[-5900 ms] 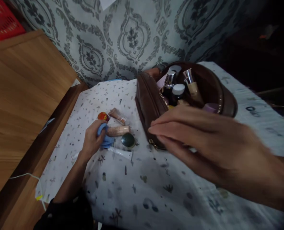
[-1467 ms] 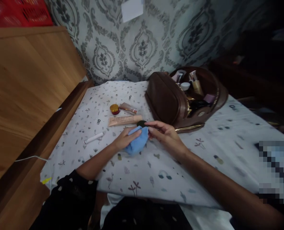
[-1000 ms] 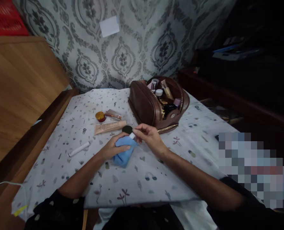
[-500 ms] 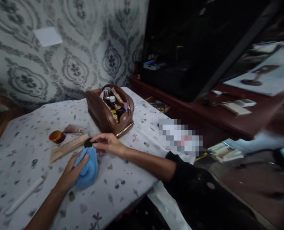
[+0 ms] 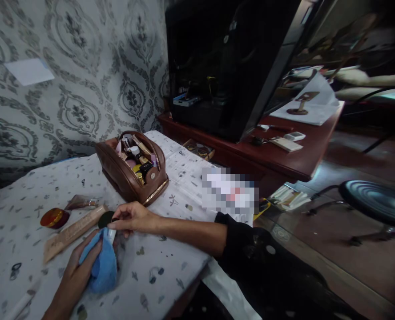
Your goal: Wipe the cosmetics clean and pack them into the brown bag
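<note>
My left hand (image 5: 80, 266) is wrapped round a folded blue cloth (image 5: 104, 271) above the table. A small white piece (image 5: 111, 234) sticks out of the cloth's upper edge; its kind is hard to make out. My right hand (image 5: 132, 218) pinches this white piece between thumb and fingers. Just behind the fingertips is a dark green round item (image 5: 106, 219), partly covered. A long beige tube (image 5: 74, 232) lies left of it, beside a smaller brownish tube (image 5: 82, 202) and a red jar with a gold rim (image 5: 54, 218).
An open brown cosmetic bag (image 5: 120, 178) full of bottles and tubes stands behind my hands. The patterned tablecloth (image 5: 157, 240) covers the table. A white stick-like item (image 5: 24, 304) lies front left. A large black screen (image 5: 214, 66) stands on a reddish cabinet (image 5: 311, 158); a round stool (image 5: 377, 198) is at right.
The view has swung to the right, so the table things sit further left. A white piece now shows between my right fingers and the cloth. Both hands stay close together.
</note>
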